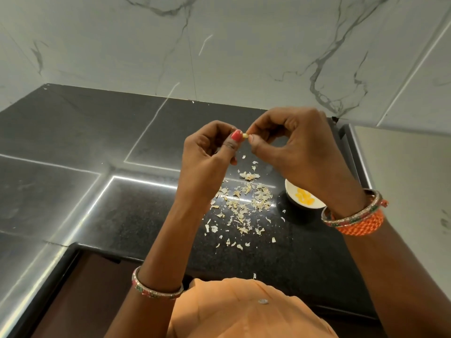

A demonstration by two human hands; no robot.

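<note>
Pinching perhaps garlic (pixel 245 135), left hand (pixel 207 153) meets right hand (pixel 299 147).

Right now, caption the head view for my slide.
Left hand and right hand pinch a small yellowish piece over a black counter strewn with papery peels, beside a white bowl.

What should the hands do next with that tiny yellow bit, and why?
Probably tug any leftover skin off the yellow bit, letting it drop onto the peels. Both the left hand and right hand pinch it with their fingers, and the white bowl holds only bare yellow pieces.
</note>
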